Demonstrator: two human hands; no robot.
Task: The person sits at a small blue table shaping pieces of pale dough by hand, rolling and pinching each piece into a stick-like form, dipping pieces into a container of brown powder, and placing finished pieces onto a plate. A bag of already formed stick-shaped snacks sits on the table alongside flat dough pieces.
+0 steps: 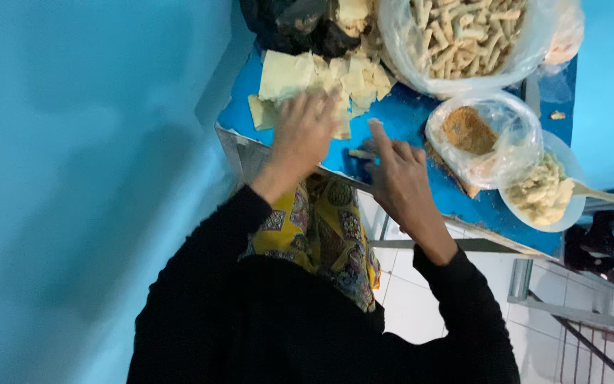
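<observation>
hands over pale wrapper sheets on a blue tabletop (406,117)

a large clear plastic bag of rolled pastry sticks (463,35) sat at the far edge, a smaller bag of brown crumbs (470,131) and a white bowl of pale filling (545,192) near it. the left hand (303,131) lay flat, fingers spread, on the stack of thin square cream wrappers (300,75); the right hand (396,174) was loosely open, forefinger out, just beside it.

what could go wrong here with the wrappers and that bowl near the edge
The white bowl of filling sits at the blue table's near edge with its spoon sticking out past it; a bump might tip it. The left hand presses the loose wrapper stack, which may slide.
</observation>
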